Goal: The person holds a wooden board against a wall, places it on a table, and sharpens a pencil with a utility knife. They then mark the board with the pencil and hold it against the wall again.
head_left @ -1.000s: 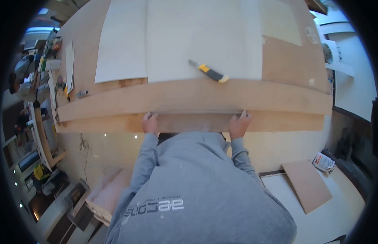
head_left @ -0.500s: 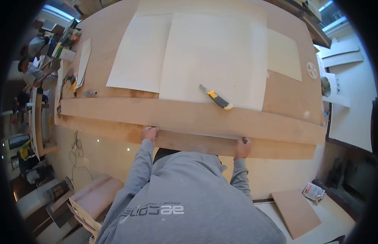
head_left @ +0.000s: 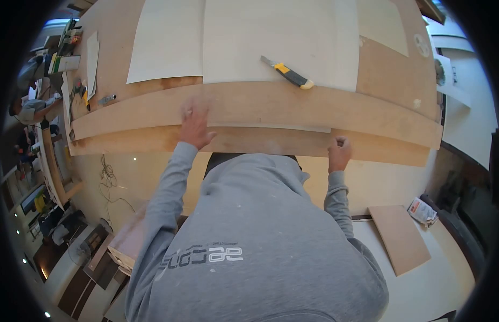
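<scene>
A long, narrow wooden strip lies across the front of the worktable, over the white sheets. Below its near edge shows a thin white sliver of sheet. My left hand is over the strip's near edge, thumb apart and fingers stretched out but blurred. My right hand is at the table's front edge, just right of the sliver's end, with its fingers curled in; whatever they hold, if anything, is hidden. A yellow and black utility knife, blade out, rests on the large white sheet beyond the strip.
Another white sheet lies on the left, a cream piece on the right. A small metal part is near the table's left end. Behind me are a brown board and a cable. Another person is far left.
My left hand has let go of the near edge, opened and moved forward onto the strip. My right hand stays near the edge, fingers curled. The camera view has tipped down.
</scene>
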Tool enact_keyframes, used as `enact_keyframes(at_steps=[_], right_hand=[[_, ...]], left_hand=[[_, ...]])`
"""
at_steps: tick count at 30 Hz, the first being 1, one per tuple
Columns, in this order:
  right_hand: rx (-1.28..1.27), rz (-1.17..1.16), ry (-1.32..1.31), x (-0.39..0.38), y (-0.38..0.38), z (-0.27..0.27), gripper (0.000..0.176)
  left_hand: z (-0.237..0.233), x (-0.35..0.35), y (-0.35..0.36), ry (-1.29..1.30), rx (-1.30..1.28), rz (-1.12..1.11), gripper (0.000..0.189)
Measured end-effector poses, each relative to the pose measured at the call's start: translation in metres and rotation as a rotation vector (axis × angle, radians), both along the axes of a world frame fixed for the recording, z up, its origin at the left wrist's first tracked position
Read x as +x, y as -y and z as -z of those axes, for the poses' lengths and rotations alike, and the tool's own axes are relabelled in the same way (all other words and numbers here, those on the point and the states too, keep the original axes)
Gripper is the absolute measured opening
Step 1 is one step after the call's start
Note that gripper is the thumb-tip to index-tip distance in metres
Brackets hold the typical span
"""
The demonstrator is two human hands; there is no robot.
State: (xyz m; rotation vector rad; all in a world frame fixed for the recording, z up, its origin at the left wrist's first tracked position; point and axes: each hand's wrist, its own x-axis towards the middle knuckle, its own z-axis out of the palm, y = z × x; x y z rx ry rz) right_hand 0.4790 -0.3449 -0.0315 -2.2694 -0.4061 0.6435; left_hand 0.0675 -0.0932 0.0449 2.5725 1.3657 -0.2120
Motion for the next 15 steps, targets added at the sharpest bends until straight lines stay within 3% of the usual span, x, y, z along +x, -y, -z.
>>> enact_keyframes(at_steps=[2, 7, 10, 15], right_hand=[[0.016, -0.090, -0.146, -0.028, 0.006, 0.014, 0.022], [0.038, -0.127, -0.538, -0.122, -0.022, -0.016, 0.026], [0.107, 0.033, -0.841, -0.168, -0.039, -0.028, 0.033], [0.317, 0.266, -1.123, -0.231, -0.056, -0.029, 0.043]], left_hand=[[-0.002, 0.005, -0.022, -0.112, -0.064, 0.131, 0.134], [0.017, -0.018, -0.084, -0.192, -0.102, 0.304, 0.145], [0.008, -0.025, -0.102, -0.307, -0.186, 0.367, 0.149], [0.012, -0.054, -0.113, -0.167, -0.192, 0.436, 0.146]])
